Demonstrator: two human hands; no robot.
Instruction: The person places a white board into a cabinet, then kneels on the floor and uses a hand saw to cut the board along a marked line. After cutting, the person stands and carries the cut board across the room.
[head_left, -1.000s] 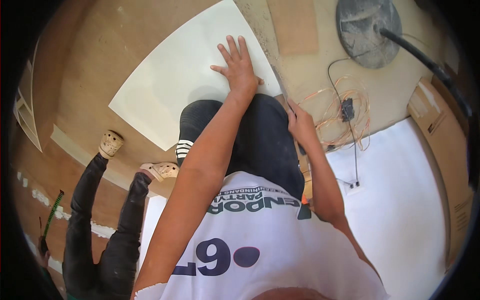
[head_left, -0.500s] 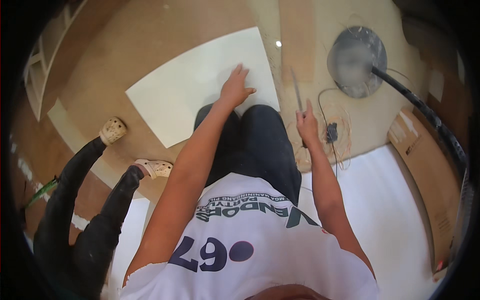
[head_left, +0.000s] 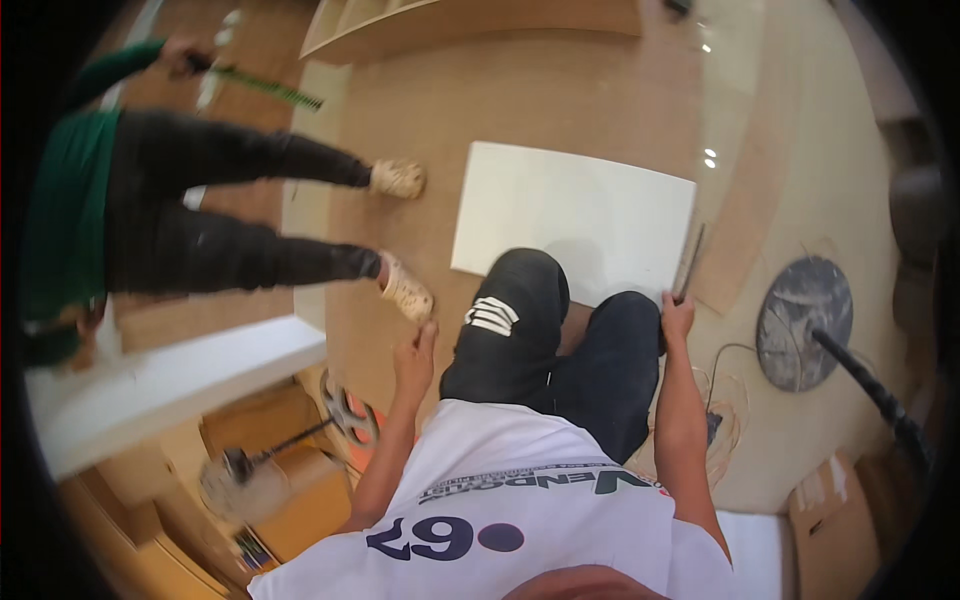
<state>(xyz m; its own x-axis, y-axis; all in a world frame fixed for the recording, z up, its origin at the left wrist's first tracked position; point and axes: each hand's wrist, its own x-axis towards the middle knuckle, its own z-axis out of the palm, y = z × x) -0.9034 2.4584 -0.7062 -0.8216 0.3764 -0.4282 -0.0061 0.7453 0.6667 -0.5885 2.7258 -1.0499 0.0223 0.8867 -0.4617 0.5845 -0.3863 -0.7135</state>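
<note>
A white rectangular panel (head_left: 610, 190) lies on the floor beyond my knees, its near edge partly hidden by them. My right hand (head_left: 677, 320) is closed around the near end of a long, thin, dark blade-like tool (head_left: 695, 258). This tool points away from me, along the panel's right edge; its exact kind does not show. Off the panel, left of my knee, my left hand (head_left: 413, 362) is raised with its fingers drawn together. No object shows in it, and a co-worker's beige clog (head_left: 406, 290) is just beyond.
At left a co-worker in dark trousers (head_left: 230, 245) holds a long green strip (head_left: 268, 88). A round grey base with a black pole (head_left: 805, 325) stands right, near a tangled cord (head_left: 715, 425). Cardboard boxes (head_left: 835, 520) sit lower right; wooden shelving (head_left: 470, 25) lies far ahead.
My left hand has left the panel's surface and come back to the left of my knee. The view has swung left. My right hand still grips the thin tool, now at the panel's near right corner.
</note>
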